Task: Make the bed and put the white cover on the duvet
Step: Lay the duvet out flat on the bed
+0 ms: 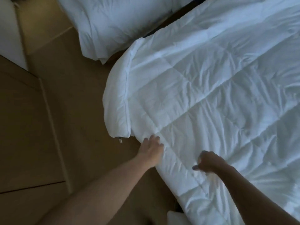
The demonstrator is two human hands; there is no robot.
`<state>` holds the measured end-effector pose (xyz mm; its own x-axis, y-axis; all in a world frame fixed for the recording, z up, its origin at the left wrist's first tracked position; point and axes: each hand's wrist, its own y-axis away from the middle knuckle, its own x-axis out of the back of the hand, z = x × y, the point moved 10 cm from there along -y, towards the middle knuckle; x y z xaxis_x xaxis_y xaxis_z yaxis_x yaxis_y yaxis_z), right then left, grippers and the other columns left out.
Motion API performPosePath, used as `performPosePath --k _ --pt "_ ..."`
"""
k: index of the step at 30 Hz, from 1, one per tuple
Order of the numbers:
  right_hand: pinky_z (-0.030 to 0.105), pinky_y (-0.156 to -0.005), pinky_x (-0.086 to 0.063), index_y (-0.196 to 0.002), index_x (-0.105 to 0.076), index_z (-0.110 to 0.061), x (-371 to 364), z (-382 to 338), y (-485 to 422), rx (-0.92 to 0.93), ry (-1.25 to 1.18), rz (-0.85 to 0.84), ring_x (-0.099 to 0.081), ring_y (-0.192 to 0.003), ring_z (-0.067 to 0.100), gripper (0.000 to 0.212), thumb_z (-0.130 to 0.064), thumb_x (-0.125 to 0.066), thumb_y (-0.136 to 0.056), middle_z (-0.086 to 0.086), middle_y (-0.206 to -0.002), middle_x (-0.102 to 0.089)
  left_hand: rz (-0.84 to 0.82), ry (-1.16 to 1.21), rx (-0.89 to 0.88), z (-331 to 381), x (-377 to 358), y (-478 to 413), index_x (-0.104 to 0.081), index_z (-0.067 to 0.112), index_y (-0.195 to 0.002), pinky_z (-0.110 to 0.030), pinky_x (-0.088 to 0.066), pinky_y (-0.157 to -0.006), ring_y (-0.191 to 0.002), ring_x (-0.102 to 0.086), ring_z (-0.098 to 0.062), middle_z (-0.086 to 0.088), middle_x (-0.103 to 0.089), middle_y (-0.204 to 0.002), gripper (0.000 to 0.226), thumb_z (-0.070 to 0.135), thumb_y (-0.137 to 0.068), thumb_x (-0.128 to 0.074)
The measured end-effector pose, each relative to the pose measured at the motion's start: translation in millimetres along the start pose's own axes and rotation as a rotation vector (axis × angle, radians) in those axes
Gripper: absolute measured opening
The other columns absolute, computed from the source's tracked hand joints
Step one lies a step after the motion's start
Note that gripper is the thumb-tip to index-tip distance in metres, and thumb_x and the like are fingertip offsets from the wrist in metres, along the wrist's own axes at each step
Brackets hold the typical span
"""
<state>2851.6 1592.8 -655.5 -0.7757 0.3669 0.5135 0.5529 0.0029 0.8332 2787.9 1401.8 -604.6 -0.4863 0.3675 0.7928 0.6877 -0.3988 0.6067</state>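
1. A tan floor [78, 111] was seen on the left, dim and bare, with pale panels or boards [24, 127] lying flat beside a white wall piece [9, 33].
2. A second bed [113, 21] with white bedding was seen at the top, set apart from the near one by a dark gap.
3. The duvet [219, 95] was spread over the near bed and filled the right side of the view. It was white, quilted in squares, and much wrinkled.
4. Its edge was folded back at the left, hanging over the bed side, and a small tag [120, 140] was seen at the corner.
5. The left hand [152, 148] was laid on the duvet edge near that corner, fingers bent and closed on the fabric.
6. The right hand [209, 163] was placed further along the same edge, curled into a loose fist; whether fabric was pinched inside could not be told.
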Motion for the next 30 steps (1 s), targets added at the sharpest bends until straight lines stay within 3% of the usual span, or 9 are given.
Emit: performPosePath --k 4,9,13,15,17,21,24,28,30 --pt "0.026 -0.088 -0.053 -0.120 -0.065 -0.023 54.0 -139.0 -23.7 0.168 -0.569 0.284 -0.069 -0.100 0.013 0.045 -0.043 -0.078 -0.082 -0.006 -0.102 -0.074 -0.066 -0.230 0.084 -132.6 42.3 -61.7 -0.051 0.022 -0.139 -0.043 -0.043 -0.098 -0.124 -0.040 -0.031 -0.008 -0.036 -0.141 0.051 0.031 -0.090 -0.064" --pt "0.036 -0.101 -0.045 -0.150 -0.035 -0.022 15.8 -333.4 -84.0 0.217 -0.769 0.070 -0.054 -0.126 0.028 0.091 -0.051 -0.081 -0.077 0.008 -0.139 -0.053 -0.216 -0.388 0.001 -253.3 12.6 -100.0 -0.046 0.017 -0.145 -0.041 -0.051 -0.093 -0.117 -0.057 -0.035 -0.011 -0.039 -0.144 0.062 0.024 -0.088 -0.070" --pt "0.032 -0.080 -0.053 -0.104 -0.052 -0.019 20.2 -442.0 -144.6 0.011 -0.839 0.200 -0.064 -0.095 0.020 0.025 -0.036 -0.063 -0.089 -0.002 -0.097 -0.060 -0.214 -0.317 -0.144 -359.3 -3.9 -121.6 -0.061 0.015 -0.124 -0.040 -0.050 -0.093 -0.114 -0.061 -0.031 -0.008 -0.056 -0.128 0.035 0.015 -0.089 -0.061" --pt "0.031 -0.069 -0.050 -0.089 -0.054 -0.015 33.1 -516.7 -171.7 0.066 -0.841 0.109 -0.058 -0.075 0.017 0.019 -0.032 -0.061 -0.091 -0.002 -0.081 -0.056 -0.242 -0.248 -0.055 -440.5 -6.0 -125.9 -0.058 0.019 -0.126 -0.039 -0.050 -0.093 -0.117 -0.061 -0.029 -0.005 -0.056 -0.131 0.035 0.017 -0.091 -0.061" --pt "0.029 -0.072 -0.046 -0.097 -0.065 -0.012 64.8 -576.8 -195.2 0.165 -0.850 0.047 -0.060 -0.082 0.018 0.025 -0.036 -0.068 -0.090 0.002 -0.091 -0.064 -0.198 -0.165 0.074 -510.6 4.1 -138.5 -0.052 0.022 -0.133 -0.037 -0.050 -0.093 -0.120 -0.060 -0.027 -0.004 -0.053 -0.136 0.044 0.019 -0.091 -0.064" --pt "0.027 -0.103 -0.041 -0.138 -0.056 -0.021 175.8 -553.5 -245.1 -0.012 -0.914 0.383 -0.056 -0.125 0.021 0.054 -0.019 -0.070 -0.085 0.004 -0.138 -0.057 0.134 0.109 0.021 -537.6 60.8 -190.7 -0.035 0.025 -0.147 -0.039 -0.053 -0.090 -0.115 -0.059 -0.029 -0.007 -0.040 -0.147 0.066 0.034 -0.091 -0.067" --pt "0.043 -0.117 -0.032 -0.147 -0.044 -0.029 257.5 -488.3 -261.0 -0.278 -0.689 0.691 -0.033 -0.144 0.031 0.067 -0.020 -0.064 -0.084 0.006 -0.158 -0.031 0.217 0.299 -0.166 -499.6 94.2 -239.4 -0.017 0.036 -0.158 -0.044 -0.046 -0.107 -0.136 -0.042 -0.030 0.000 -0.011 -0.167 0.079 0.041 -0.094 -0.062" --pt "0.070 -0.113 -0.018 -0.156 -0.007 -0.047 272.5 -438.0 -303.1 -0.423 -0.331 0.388 0.004 -0.151 0.044 0.099 -0.063 -0.069 -0.081 -0.001 -0.167 0.013 -0.108 0.435 -0.264 -457.6 75.8 -283.3 -0.005 0.029 -0.162 -0.046 -0.010 -0.126 -0.157 -0.001 -0.028 -0.004 0.008 -0.170 0.087 0.050 -0.096 -0.059" --pt "0.072 -0.113 -0.018 -0.156 -0.004 -0.046 262.4 -431.0 -321.6 -0.383 -0.349 0.281 0.007 -0.151 0.045 0.107 -0.062 -0.074 -0.077 -0.001 -0.166 0.014 -0.130 0.452 -0.289 -458.8 78.8 -286.8 -0.016 0.030 -0.160 -0.041 -0.018 -0.124 -0.156 -0.011 -0.026 -0.003 -0.006 -0.169 0.080 0.048 -0.096 -0.061"
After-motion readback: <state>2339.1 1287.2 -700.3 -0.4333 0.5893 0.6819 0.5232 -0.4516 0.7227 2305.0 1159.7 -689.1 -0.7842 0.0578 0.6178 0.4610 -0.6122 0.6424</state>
